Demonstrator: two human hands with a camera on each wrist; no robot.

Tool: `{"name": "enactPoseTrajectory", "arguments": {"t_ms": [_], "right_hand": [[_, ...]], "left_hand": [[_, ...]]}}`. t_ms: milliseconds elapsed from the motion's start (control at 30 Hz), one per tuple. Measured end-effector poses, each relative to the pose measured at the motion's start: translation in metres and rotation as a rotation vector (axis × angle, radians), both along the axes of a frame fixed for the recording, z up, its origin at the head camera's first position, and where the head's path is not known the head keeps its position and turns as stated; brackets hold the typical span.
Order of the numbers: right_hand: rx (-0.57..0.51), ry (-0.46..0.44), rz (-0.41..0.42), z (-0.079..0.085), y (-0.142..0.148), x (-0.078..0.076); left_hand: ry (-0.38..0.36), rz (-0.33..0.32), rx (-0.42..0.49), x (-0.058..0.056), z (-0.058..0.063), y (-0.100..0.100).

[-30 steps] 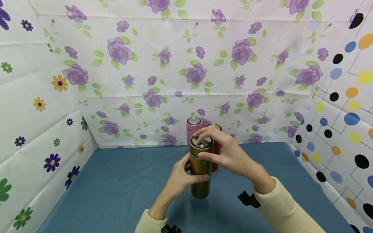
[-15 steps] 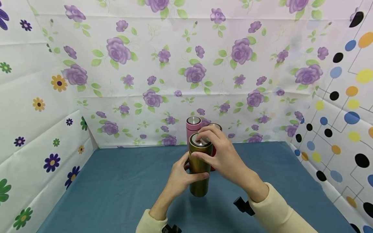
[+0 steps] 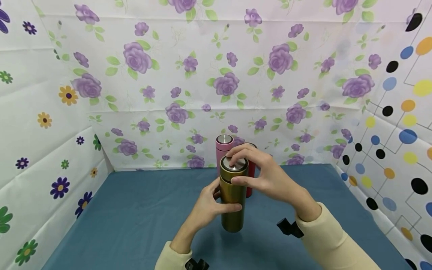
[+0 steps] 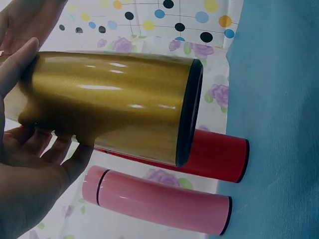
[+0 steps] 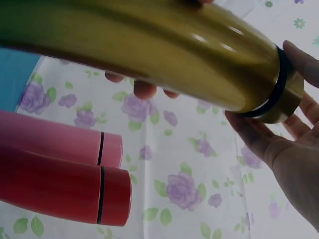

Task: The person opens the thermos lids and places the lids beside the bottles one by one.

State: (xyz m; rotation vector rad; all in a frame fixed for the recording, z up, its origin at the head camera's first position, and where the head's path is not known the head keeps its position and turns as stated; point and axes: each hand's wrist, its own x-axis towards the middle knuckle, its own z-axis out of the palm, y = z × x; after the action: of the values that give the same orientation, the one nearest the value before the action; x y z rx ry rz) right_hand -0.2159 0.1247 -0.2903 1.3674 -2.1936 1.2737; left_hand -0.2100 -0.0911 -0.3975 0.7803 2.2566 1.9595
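Observation:
A gold thermos flask [image 3: 233, 198] with a shiny steel-topped lid [image 3: 234, 165] is held upright over the blue cloth. My left hand [image 3: 210, 204] grips its body, thumb across the front and fingers round the far side. My right hand [image 3: 261, 174] holds the lid from above, thumb at the near edge and fingertips over the top. In the right wrist view, a dark ring shows between lid [image 5: 289, 102] and body. The left wrist view shows the flask's dark base [image 4: 190, 112] clear of the cloth. Behind it stand a pink flask [image 3: 222, 150] and a partly hidden red flask [image 3: 250, 183].
Blue cloth [image 3: 152, 213] covers the table. A white sheet with purple roses [image 3: 189, 75] hangs at the back, with patterned sheets on the left [image 3: 40, 150] and right [image 3: 391, 157]. Black wrist cameras [image 3: 290, 228] sit at the cream sleeves [image 3: 332, 240].
My right hand and wrist have swung left, then back right, still at the lid. The gold flask has shifted slightly with it, while the left hand keeps its grip.

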Motion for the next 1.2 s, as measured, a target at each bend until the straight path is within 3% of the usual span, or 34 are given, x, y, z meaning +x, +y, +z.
{"name": "enactPoseTrajectory", "arguments": {"t_ms": [233,567,667,800,1200], "right_hand": [[-0.001,-0.019,0.024,-0.001,0.002,0.000],[0.002,0.151,-0.219,-0.016,-0.017,0.011],[0.002,0.164,-0.249,-0.016,-0.020,0.010],[-0.013,0.095,-0.197,-0.011,-0.015,0.009],[-0.012,-0.054,0.038,0.001,0.006,0.000]], "left_hand": [[-0.004,0.000,0.010,0.001,0.002,0.000],[0.017,0.102,0.015,0.000,-0.003,0.003],[0.016,0.106,0.006,-0.001,-0.004,0.004],[0.007,0.088,-0.001,-0.001,-0.004,0.003],[-0.009,-0.058,0.012,0.000,0.000,-0.001]]}}
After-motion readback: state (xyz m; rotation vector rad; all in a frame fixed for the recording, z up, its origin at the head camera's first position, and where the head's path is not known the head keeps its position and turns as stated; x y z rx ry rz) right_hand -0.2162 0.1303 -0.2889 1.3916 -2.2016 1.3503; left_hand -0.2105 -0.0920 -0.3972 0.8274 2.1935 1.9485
